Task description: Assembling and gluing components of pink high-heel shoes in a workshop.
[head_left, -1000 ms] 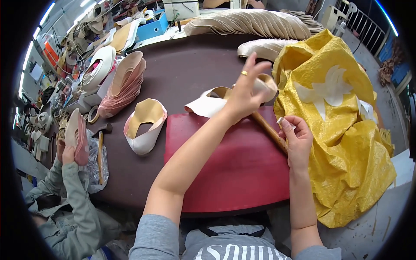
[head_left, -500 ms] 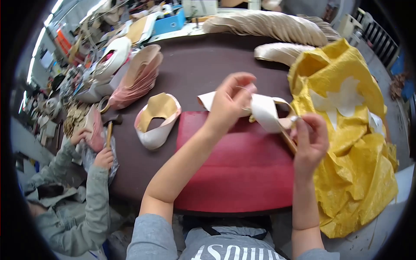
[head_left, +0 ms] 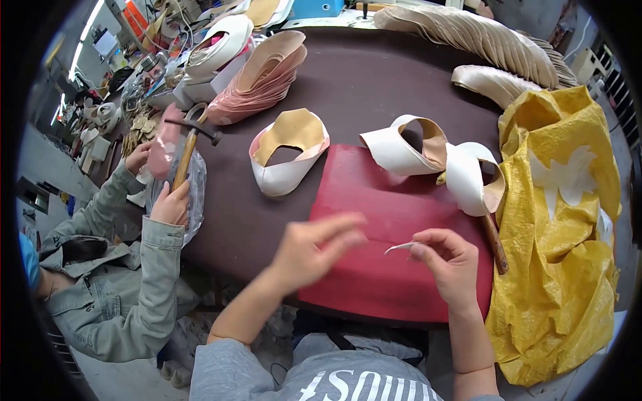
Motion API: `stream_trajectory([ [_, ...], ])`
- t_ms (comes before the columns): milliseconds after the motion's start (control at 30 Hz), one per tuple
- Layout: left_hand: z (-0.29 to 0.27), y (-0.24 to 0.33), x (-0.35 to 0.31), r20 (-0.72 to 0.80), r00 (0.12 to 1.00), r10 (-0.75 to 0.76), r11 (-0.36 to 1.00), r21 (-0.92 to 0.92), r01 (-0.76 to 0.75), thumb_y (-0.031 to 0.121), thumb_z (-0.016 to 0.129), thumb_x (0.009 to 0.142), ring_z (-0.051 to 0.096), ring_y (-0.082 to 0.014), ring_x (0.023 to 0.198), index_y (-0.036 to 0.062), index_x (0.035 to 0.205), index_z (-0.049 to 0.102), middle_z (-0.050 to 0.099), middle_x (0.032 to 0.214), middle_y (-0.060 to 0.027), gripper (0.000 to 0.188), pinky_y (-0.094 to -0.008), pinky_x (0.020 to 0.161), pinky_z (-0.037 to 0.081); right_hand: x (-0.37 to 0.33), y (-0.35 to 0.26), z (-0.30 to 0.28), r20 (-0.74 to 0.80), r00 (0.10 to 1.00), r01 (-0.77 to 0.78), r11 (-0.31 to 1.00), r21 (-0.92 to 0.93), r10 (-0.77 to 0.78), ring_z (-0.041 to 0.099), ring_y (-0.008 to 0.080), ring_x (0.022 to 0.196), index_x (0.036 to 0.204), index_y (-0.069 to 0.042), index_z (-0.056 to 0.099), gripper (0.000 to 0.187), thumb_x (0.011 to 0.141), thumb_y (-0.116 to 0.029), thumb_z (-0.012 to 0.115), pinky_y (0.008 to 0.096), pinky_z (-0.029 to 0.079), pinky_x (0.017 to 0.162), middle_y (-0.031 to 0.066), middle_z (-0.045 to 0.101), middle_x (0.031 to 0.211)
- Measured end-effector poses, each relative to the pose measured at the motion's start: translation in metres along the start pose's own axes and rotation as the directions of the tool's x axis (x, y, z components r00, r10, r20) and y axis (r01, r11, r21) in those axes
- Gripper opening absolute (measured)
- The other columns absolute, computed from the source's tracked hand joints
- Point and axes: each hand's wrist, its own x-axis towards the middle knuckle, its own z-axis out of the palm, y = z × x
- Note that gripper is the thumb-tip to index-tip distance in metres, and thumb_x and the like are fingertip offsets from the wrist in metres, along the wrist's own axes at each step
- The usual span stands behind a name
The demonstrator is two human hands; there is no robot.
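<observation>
My right hand (head_left: 452,266), over the right part of the red mat (head_left: 374,291), is closed in a pinch on a thin white strip (head_left: 398,248) that curls out to the left. My left hand (head_left: 304,254), a little smeared by motion, is over the mat's left edge with its fingers stretched out and nothing in them. Beyond the hands lie two white curled shoe upper pieces with tan linings: one (head_left: 384,155) on the mat's far edge, the other (head_left: 460,182) nearer the right. A wooden handle (head_left: 495,246) sticks out from under the right one.
Left of the mat stands a white shoe upper (head_left: 279,179) with tan lining. A yellow sack (head_left: 555,267) covers the table's right side. Stacks of pink pieces (head_left: 257,93) and beige pieces (head_left: 475,40) lie farther back. At left a co-worker holds a hammer (head_left: 186,159) and a pink piece (head_left: 164,144).
Both hands have drawn back toward me from the white pieces, which now lie let go. The right hand has come away with the thin strip. The whole view has shifted.
</observation>
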Motion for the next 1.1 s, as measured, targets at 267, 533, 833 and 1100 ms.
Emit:
stream_trajectory([
  [267, -0.111, -0.011, 0.016, -0.048, 0.976, -0.213, 0.702, 0.688, 0.187, 0.004, 0.064, 0.082, 0.063, -0.0182, 0.081, 0.0005, 0.103, 0.06, 0.064, 0.102, -0.0109, 0.022, -0.0398, 0.102, 0.041, -0.007, 0.002, 0.019, -0.115, 0.985, 0.124, 0.991, -0.046, -0.128, 0.063, 0.0112, 0.07, 0.096, 0.003, 0.065, 0.016, 0.082, 0.007, 0.066, 0.0181, 0.05, 0.065, 0.0073, 0.067, 0.086],
  [533, -0.006, 0.01, -0.018, -0.122, 0.963, -0.239, 0.753, -0.649, 0.104, 0.016, 0.049, 0.1, 0.06, -0.0127, 0.087, -0.0037, 0.129, 0.04, 0.06, 0.107, -0.0118, 0.036, -0.0199, 0.078, 0.047, -0.011, -0.012, 0.063, 0.01, 0.982, 0.188, 0.974, 0.13, -0.191, 0.065, 0.0129, 0.072, 0.098, 0.003, 0.061, 0.017, 0.083, 0.005, 0.066, 0.0191, 0.051, 0.067, 0.0091, 0.066, 0.084],
  [833, 0.015, 0.002, -0.021, -0.075, 0.987, -0.145, 0.567, -0.824, 0.021, 0.018, 0.051, 0.099, 0.061, -0.0136, 0.096, -0.0027, 0.133, 0.035, 0.058, 0.116, -0.0172, 0.042, -0.0212, 0.079, 0.048, -0.006, 0.0, 0.063, 0.045, 0.97, 0.239, 0.97, -0.037, -0.237, 0.065, 0.0122, 0.073, 0.097, 0.003, 0.062, 0.017, 0.082, 0.005, 0.067, 0.0183, 0.05, 0.068, 0.0082, 0.067, 0.085],
  [1100, 0.029, 0.012, -0.019, -0.167, 0.984, -0.058, 0.764, -0.642, -0.064, 0.005, 0.056, 0.094, 0.063, -0.0175, 0.1, -0.003, 0.135, 0.03, 0.058, 0.117, -0.02, 0.049, -0.0245, 0.086, 0.051, -0.003, 0.002, 0.057, 0.015, 0.978, 0.21, 0.976, -0.062, -0.21, 0.064, 0.0116, 0.074, 0.097, 0.003, 0.063, 0.016, 0.082, 0.004, 0.068, 0.0184, 0.05, 0.069, 0.0077, 0.067, 0.085],
])
